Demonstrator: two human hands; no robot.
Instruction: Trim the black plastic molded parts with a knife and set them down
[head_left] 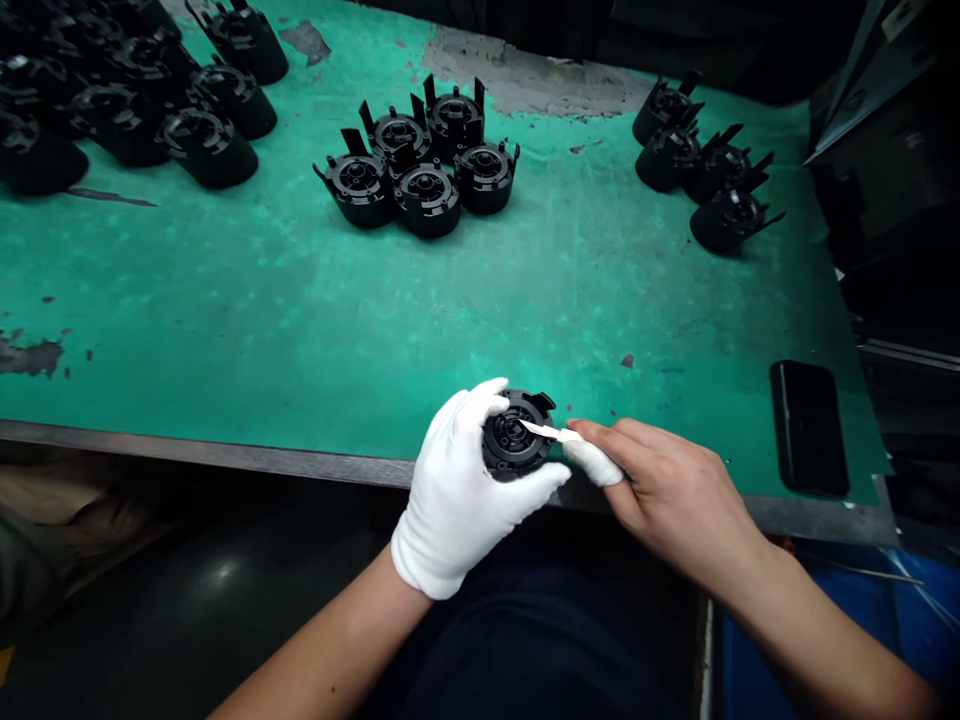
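Observation:
My left hand (469, 480), in a white glove, is wrapped round a round black plastic housing (517, 450) at the table's front edge. The housing's ringed face is turned up, and a tab sticks out at its far right side. My right hand (664, 470) is bare apart from a white cover on the thumb. Between thumb and forefinger it pinches a small knife (541, 430) with a pale pointed blade. The blade's tip lies over the middle of the housing's face; whether it touches cannot be made out. The knife's handle is mostly hidden by my fingers.
Several similar black housings (426, 195) stand grouped at the table's centre back. More crowd the far left (210, 145), and another group (724, 220) is at the right. A black phone (810, 428) lies near the right front corner of the green table (300, 320). Something blue (825, 620) is below right.

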